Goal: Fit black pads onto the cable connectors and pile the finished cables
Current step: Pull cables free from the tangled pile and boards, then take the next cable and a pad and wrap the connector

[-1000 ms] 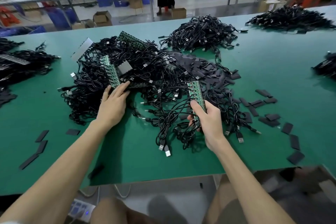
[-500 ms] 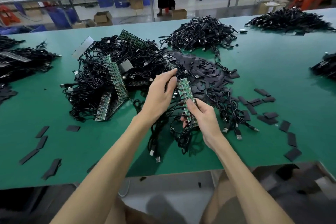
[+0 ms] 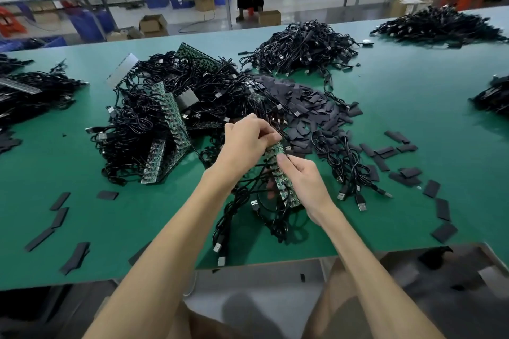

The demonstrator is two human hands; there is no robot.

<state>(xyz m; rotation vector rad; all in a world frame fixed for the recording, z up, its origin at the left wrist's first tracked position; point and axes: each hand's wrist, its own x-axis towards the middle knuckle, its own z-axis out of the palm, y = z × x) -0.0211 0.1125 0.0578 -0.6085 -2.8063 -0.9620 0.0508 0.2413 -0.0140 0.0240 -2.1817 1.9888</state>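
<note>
My right hand (image 3: 304,184) grips a long green circuit-board strip (image 3: 286,190) from which several black USB cables (image 3: 248,217) hang down to the table. My left hand (image 3: 245,140) has its fingers curled on the strip's upper end, pinching at a cable connector there. Behind my hands lies a big tangle of black cables with more green strips (image 3: 173,124). A heap of black pads (image 3: 311,107) sits just right of that tangle. A separate cable pile (image 3: 300,47) lies farther back.
Loose black pads are scattered at the right (image 3: 438,201) and front left (image 3: 60,215) of the green table (image 3: 413,107). More cable piles lie at the far right (image 3: 440,25) and left edge (image 3: 30,93). The table's front edge runs just below my forearms.
My left hand left the strip in the left tangle, crossed right and closed on the top of the strip my right hand holds. That strip was lifted slightly toward me.
</note>
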